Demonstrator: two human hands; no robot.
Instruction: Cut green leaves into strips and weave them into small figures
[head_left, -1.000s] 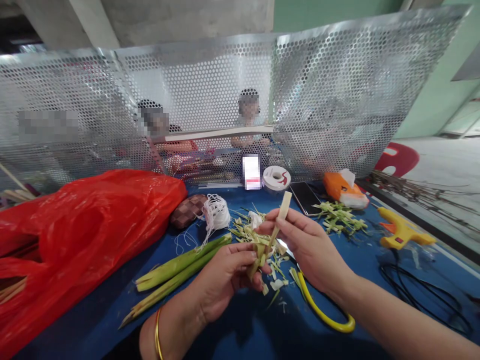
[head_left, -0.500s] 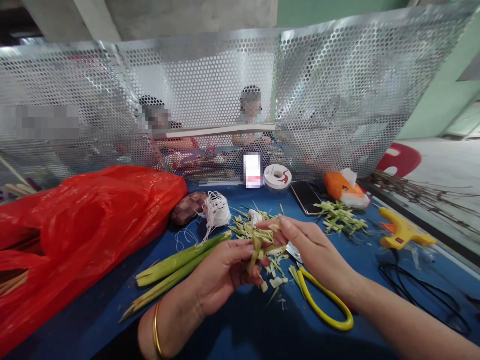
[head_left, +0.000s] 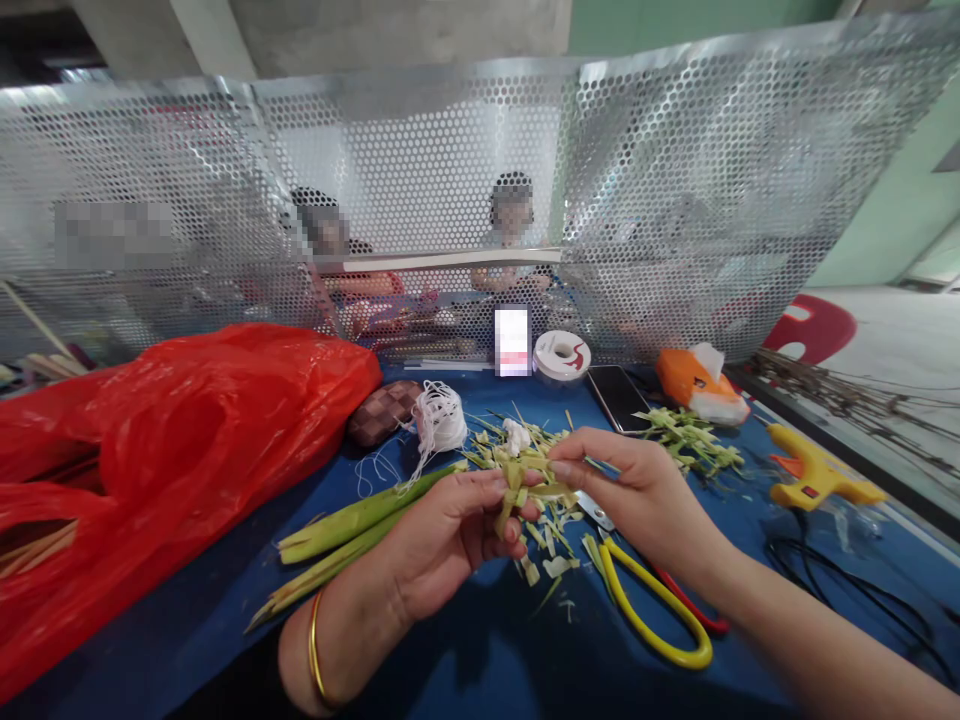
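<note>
My left hand pinches a small folded piece of pale green leaf strip between thumb and fingers. From the right, my right hand pinches the end of a strip that runs out of the same folded piece. Beneath both hands lies a heap of leaf trimmings. Scissors with one yellow and one red handle rest beside my right wrist, their blades partly hidden by that hand. Two green leaf stalks lie to the left, behind my left forearm.
A red plastic bag fills the left side. White string, a brown checked pouch, a lit phone, a ribbon spool, a dark phone, tissues and a yellow glue gun surround the work. A perforated metal screen stands behind.
My right hand has turned and closed its finger and thumb on the strip's end, where its fingers were held straighter before. The left hand keeps its hold; the view has shifted slightly.
</note>
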